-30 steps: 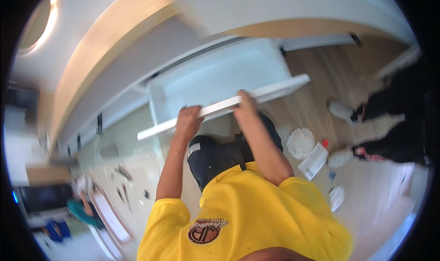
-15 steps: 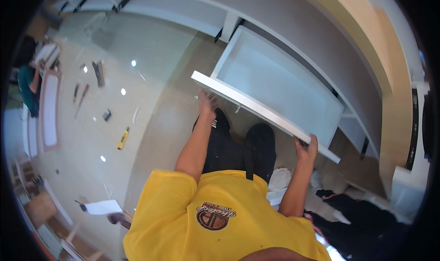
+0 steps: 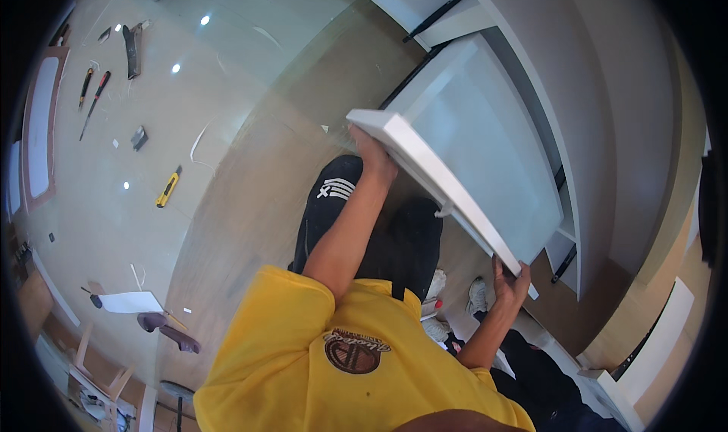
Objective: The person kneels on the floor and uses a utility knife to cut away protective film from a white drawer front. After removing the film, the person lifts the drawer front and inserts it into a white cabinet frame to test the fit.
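Note:
A white drawer (image 3: 485, 136) stands partly out of a pale cabinet, its thick front panel (image 3: 447, 193) slanting across the middle. My left hand (image 3: 373, 153) is at the panel's left end, its fingers closed against the edge and partly hidden. At the right end, my right hand (image 3: 511, 284) grips the panel's lower corner, thumb and fingers on either side. A small pale tab (image 3: 444, 209) sticks out from the panel's outer face between the hands.
A yellow utility knife (image 3: 169, 187), a screwdriver (image 3: 95, 104) and a grey clamp-like piece (image 3: 133, 51) lie on the floor to the left. Dark drawer rails (image 3: 438, 13) line the cabinet. Dark clothing (image 3: 542, 371) and a shoe (image 3: 477, 295) are at lower right.
The view has turned to the right. My left hand, with fingers spread before, has closed on the panel's left end. My right hand stays on its right end; the drawer looks pushed further in.

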{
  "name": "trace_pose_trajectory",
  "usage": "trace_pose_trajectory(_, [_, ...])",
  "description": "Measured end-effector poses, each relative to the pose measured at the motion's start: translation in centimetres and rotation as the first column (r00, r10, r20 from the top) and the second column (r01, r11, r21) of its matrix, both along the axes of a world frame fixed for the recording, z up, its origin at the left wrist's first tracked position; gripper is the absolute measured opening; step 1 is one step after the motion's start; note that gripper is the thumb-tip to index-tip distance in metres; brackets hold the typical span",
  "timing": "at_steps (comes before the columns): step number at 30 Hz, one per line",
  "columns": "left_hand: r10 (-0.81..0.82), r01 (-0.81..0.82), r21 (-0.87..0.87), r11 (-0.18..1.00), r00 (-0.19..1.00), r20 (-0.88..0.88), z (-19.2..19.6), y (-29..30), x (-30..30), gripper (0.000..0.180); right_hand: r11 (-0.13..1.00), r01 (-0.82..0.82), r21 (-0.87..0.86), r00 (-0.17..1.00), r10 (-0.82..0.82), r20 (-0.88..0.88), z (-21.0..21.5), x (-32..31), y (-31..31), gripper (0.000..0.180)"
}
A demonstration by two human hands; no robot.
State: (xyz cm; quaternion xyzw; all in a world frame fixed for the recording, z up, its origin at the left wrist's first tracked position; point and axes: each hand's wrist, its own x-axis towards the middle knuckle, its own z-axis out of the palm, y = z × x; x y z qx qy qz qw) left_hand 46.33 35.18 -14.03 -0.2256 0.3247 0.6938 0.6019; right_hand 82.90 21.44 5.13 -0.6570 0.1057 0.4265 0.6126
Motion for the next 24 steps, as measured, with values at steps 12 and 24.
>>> trace_pose_trajectory(12, [-0.03, 0.025, -0.084, 0.996, 0.998, -0.06, 2.8, 5.4, 0.7, 0.074, 0.994, 0.041, 0.098, 0.997, -0.047, 0.063, 0.1, 0.9, 4.2, 0.042])
trace_pose_trajectory(24, [-0.208, 0.218, 0.02, 0.976, 0.951, -0.227, -1.3, 10.8, 2.3, 0.079, 0.951, -0.022, 0.308, 0.999, 0.013, 0.031, 0.2, -1.3, 9.6, 0.054])
